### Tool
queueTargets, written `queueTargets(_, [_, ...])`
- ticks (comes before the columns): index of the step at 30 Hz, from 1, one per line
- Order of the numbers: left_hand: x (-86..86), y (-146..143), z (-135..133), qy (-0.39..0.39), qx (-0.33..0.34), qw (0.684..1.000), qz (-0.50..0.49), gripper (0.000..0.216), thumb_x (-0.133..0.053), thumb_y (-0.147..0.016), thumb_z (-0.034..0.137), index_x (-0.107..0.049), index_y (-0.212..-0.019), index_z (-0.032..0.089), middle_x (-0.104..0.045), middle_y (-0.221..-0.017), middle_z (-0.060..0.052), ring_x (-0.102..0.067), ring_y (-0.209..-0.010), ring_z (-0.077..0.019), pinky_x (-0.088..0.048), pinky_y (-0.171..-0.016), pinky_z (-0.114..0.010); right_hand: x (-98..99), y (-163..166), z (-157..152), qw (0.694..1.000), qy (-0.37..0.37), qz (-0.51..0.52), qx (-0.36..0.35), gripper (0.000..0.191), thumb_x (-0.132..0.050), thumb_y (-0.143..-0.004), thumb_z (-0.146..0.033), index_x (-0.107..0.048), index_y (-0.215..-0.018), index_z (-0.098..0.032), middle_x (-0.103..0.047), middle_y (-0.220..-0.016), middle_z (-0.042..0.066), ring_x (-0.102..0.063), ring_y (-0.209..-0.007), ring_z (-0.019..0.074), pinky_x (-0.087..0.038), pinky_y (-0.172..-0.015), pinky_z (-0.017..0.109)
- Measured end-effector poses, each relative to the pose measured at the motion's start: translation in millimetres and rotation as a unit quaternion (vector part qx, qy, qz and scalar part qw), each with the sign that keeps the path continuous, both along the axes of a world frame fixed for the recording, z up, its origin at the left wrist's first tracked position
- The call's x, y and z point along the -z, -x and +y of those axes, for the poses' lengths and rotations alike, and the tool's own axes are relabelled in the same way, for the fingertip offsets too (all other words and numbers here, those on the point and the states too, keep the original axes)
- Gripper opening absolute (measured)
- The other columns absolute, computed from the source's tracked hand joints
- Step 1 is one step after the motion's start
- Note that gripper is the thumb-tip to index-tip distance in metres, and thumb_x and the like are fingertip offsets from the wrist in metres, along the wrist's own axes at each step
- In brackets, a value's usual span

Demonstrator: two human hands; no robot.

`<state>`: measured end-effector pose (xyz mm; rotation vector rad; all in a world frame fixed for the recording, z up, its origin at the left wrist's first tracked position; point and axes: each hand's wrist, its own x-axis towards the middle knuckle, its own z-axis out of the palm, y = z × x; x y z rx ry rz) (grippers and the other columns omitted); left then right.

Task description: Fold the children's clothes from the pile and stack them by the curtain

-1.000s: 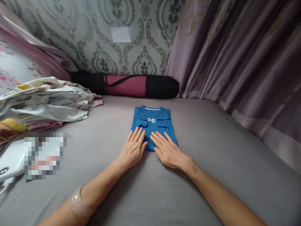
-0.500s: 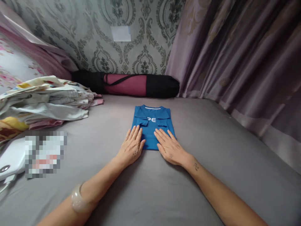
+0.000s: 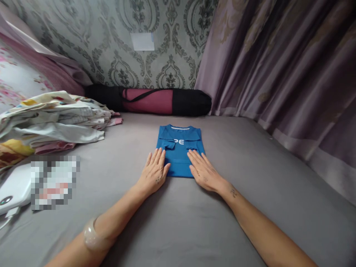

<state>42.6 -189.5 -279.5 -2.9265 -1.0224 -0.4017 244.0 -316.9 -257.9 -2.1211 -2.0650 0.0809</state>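
Since a second ago your left hand (image 3: 154,168) and right hand (image 3: 204,170) have slid apart, from the middle of the shirt's (image 3: 179,148) near edge out to its two near corners. The grey bed (image 3: 250,167) under both palms looks soft, so a hard push could drag the sheet and wrinkle whatever lies on it. A pile of clothes (image 3: 52,118) sits well to the left of your left hand, and a wide sweep of that arm could topple it. The folded blue shirt lies flat between your hands, reaching away beyond your fingertips. Both hands are flat and open, gripping nothing: left fingers rest along the shirt's left edge, right fingers on its right corner. Uneven pressure could skew the fold or pull a tucked sleeve loose. The bangle (image 3: 90,235) sits far back on your left forearm and could catch the sheet.
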Motion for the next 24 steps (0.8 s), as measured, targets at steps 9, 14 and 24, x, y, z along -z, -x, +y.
queueTargets(9, [-0.1,1,2,0.062,-0.009,0.996,0.058,0.063,-0.025,-0.099,0.045,-0.032,-0.146,0.003,-0.03,-0.152,-0.018,-0.023,-0.142,-0.029,-0.02,-0.117,-0.049,10.5,-12,2,0.996,0.024,0.031,0.077,0.062,-0.017,-0.099,-0.04,-0.022,-0.15,-0.007,-0.018,-0.157,0.01,-0.013,-0.145,0.0205,-0.013,-0.119,0.044])
queueTargets(14, [-7.7,4,7,0.05,-0.061,0.995,0.053,0.064,-0.02,-0.099,0.044,-0.026,-0.148,0.002,-0.022,-0.155,-0.017,-0.017,-0.144,-0.0289,-0.016,-0.117,-0.05,4.9,-17,3,0.99,-0.005,0.037,0.14,0.063,-0.013,-0.099,-0.04,-0.015,-0.151,-0.005,-0.012,-0.158,0.01,-0.008,-0.145,0.0197,-0.009,-0.119,0.044])
queueTargets(24, [0.9,7,13,0.094,-0.069,0.99,0.079,0.066,-0.02,-0.098,0.049,-0.029,-0.147,0.006,-0.026,-0.153,-0.019,-0.02,-0.143,-0.0318,-0.016,-0.113,-0.059,13.0,-21,3,0.987,0.039,0.038,0.15,0.064,-0.014,-0.098,-0.043,-0.022,-0.151,-0.007,-0.019,-0.156,0.011,-0.012,-0.145,0.0213,-0.011,-0.118,0.045])
